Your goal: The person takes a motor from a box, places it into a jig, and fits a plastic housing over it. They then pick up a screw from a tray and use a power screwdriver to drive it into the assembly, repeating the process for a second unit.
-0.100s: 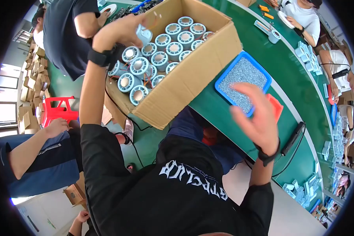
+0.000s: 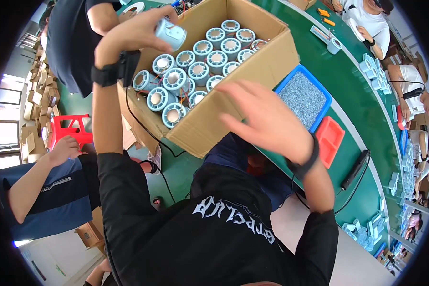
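Observation:
My left hand [image 2: 137, 34] grips a light-blue cylindrical part [image 2: 175, 36] between thumb and fingers, above the far left side of a cardboard box [image 2: 233, 100]. Inside the box stand several similar light-blue cylinders [image 2: 174, 79], with ribbed round ends, pale discs in their centres and thin red wires between them. My right hand [image 2: 267, 119] is open, fingers spread and holding nothing, in front of the box's near right wall. It hides part of that wall.
Right of the box, a blue tray [image 2: 304, 97] of small grey pieces and a red divided tray [image 2: 330, 140] lie on the green table [image 2: 357, 109]. A black tool [image 2: 355, 169] with a cable is at the edge. A red stool [image 2: 71, 128] and co-workers surround me.
My left hand has moved left with the cylinder. My right hand has swung left from beside the blue tray to the box wall, uncovering the red tray.

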Demonstrator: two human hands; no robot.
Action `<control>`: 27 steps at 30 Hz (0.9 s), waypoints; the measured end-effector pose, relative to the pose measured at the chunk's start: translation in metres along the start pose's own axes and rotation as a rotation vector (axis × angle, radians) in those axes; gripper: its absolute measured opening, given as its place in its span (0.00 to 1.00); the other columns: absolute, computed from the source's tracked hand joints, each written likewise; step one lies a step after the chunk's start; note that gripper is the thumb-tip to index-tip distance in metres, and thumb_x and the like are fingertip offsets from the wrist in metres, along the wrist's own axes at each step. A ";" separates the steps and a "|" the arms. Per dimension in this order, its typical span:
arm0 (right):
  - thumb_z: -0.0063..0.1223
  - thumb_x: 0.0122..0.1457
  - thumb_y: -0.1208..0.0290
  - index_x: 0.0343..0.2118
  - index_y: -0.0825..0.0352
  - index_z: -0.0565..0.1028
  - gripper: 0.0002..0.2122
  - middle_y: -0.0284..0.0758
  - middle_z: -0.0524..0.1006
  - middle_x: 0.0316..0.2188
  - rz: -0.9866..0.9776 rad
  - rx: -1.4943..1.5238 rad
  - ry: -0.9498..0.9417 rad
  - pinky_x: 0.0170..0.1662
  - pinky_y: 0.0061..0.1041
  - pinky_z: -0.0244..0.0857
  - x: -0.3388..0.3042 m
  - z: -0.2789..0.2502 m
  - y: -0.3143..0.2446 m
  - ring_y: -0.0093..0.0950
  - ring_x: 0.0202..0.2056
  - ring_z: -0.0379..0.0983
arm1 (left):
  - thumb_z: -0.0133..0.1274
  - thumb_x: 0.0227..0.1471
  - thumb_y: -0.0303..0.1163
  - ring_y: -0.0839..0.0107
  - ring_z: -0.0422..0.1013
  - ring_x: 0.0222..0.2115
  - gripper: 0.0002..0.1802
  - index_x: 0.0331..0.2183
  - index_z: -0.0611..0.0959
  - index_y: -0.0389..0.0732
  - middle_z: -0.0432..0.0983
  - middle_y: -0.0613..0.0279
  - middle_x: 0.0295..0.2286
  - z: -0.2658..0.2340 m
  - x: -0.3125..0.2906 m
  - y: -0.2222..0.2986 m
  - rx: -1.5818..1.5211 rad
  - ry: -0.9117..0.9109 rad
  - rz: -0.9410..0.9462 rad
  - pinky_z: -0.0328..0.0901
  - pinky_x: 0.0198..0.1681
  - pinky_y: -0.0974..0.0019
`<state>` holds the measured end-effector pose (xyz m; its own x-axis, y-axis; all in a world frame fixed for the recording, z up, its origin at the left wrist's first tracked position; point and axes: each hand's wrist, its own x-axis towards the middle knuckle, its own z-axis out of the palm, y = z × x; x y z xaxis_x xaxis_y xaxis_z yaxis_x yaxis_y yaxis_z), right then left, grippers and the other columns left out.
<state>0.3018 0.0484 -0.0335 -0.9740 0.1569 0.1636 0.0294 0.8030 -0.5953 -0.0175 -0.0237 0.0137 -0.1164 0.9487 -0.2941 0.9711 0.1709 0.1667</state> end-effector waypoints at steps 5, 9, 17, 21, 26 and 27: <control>0.58 0.46 0.59 0.35 0.70 0.78 0.19 0.45 0.79 0.31 0.120 -0.418 -0.367 0.38 0.37 0.71 0.126 0.045 -0.001 0.44 0.34 0.76 | 0.63 0.41 0.36 0.67 0.69 0.44 0.37 0.52 0.68 0.37 0.69 0.58 0.45 -0.004 -0.092 -0.003 -0.454 0.515 0.162 0.64 0.49 0.66; 0.60 0.42 0.56 0.28 0.69 0.80 0.18 0.44 0.80 0.28 0.038 -0.364 -0.519 0.36 0.37 0.71 0.165 0.053 0.000 0.43 0.31 0.77 | 0.68 0.32 0.50 0.62 0.69 0.44 0.45 0.47 0.71 0.31 0.72 0.51 0.40 0.031 -0.154 0.038 -0.697 1.103 0.171 0.64 0.49 0.61; 0.62 0.40 0.51 0.34 0.68 0.80 0.24 0.45 0.80 0.33 0.109 -0.589 -0.814 0.38 0.37 0.71 0.165 0.035 -0.012 0.40 0.33 0.78 | 0.71 0.22 0.55 0.64 0.68 0.36 0.49 0.43 0.75 0.32 0.71 0.51 0.36 0.113 -0.152 0.073 -1.007 0.947 0.654 0.63 0.40 0.64; 0.63 0.39 0.49 0.36 0.69 0.80 0.27 0.45 0.79 0.35 0.108 -0.772 -0.806 0.39 0.37 0.70 0.171 0.038 0.000 0.40 0.34 0.77 | 0.75 0.23 0.44 0.63 0.69 0.40 0.41 0.42 0.77 0.39 0.73 0.56 0.38 0.145 -0.140 0.109 -0.881 0.798 0.525 0.63 0.43 0.63; 0.64 0.38 0.50 0.34 0.70 0.79 0.26 0.46 0.79 0.35 -0.016 -0.584 -0.662 0.39 0.36 0.70 0.185 0.064 0.014 0.41 0.36 0.76 | 0.74 0.27 0.41 0.61 0.70 0.41 0.38 0.43 0.77 0.40 0.71 0.55 0.41 0.171 -0.134 0.158 -0.957 0.642 0.558 0.65 0.43 0.62; 0.65 0.38 0.51 0.34 0.70 0.79 0.26 0.46 0.79 0.35 -0.023 -0.554 -0.686 0.39 0.36 0.70 0.185 0.071 0.016 0.41 0.36 0.76 | 0.75 0.26 0.42 0.60 0.70 0.41 0.40 0.44 0.76 0.40 0.70 0.53 0.42 0.175 -0.132 0.169 -0.940 0.612 0.571 0.65 0.43 0.61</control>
<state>0.1061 0.0497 -0.0686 -0.8906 -0.0993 -0.4438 -0.0604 0.9930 -0.1011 0.1986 -0.1669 -0.0841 -0.0514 0.8745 0.4823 0.4211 -0.4190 0.8045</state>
